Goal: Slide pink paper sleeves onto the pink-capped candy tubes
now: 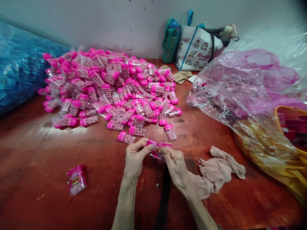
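Near the middle of the red table (105,172), my left hand (136,156) pinches the left side of a small pink printed wrapper (155,149). My right hand (175,163) pinches its right side, so both hands hold it between them. Whether a bottle is inside the wrapper is hidden by my fingers. Just beyond my hands lie clear bottles of pink beads with bright pink caps, the closest being one bottle (126,137) and another (170,132). To the left, a pink printed packet (76,180) lies by itself on the table.
A large pile of capped bottles (107,86) fills the back left, beside a blue plastic bag (21,64). A crumpled pale cloth (216,172) lies right of my hands. Clear plastic (220,92) and a yellow basket (278,118) are at the right. Bags (196,48) stand against the wall.
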A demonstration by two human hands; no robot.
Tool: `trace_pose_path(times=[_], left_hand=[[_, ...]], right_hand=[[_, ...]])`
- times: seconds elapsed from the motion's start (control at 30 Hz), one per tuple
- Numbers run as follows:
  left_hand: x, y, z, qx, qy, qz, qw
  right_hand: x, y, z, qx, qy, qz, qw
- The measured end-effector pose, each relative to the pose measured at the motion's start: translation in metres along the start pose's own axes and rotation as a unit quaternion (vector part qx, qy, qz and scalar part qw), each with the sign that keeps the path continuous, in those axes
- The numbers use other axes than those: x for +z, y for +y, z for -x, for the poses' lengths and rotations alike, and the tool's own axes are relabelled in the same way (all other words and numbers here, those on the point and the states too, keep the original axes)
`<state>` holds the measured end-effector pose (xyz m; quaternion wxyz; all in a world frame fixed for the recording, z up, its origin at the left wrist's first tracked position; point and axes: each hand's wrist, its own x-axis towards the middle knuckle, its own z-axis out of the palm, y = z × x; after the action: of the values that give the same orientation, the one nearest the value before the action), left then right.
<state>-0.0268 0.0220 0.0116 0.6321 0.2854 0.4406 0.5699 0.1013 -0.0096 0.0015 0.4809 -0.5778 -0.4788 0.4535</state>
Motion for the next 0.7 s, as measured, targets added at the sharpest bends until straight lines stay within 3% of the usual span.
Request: trace_pose_path(times=[0.17,0.27,0.43,0.6,0.7], left_hand=[[-0.007,-0.007,-0.006,0.011,0.114,0.071,0.991],[-0.006,-0.008,-0.007,0.007,0.141,0.091,0.986],[0.004,-0.01,-0.003,-0.007,0.135,0.103,0.985],[0.01,-0.014,0.001,-0.009,0.115,0.104,0.988],[0.013,-0.013,0.004,-0.006,0.096,0.099,0.99]], right_hand=[[-0.006,-0.003,0.005,-0.007,0.047,-0.036,0.998],[-0.003,-0.008,0.008,-0.03,0.05,-0.048,0.997],[0.005,-0.012,0.009,-0.094,0.032,-0.025,0.995],[0.009,-0.012,0.007,-0.098,0.012,0.003,0.995],[0.013,-0.011,0.008,-0.065,0.008,0.02,0.998]])
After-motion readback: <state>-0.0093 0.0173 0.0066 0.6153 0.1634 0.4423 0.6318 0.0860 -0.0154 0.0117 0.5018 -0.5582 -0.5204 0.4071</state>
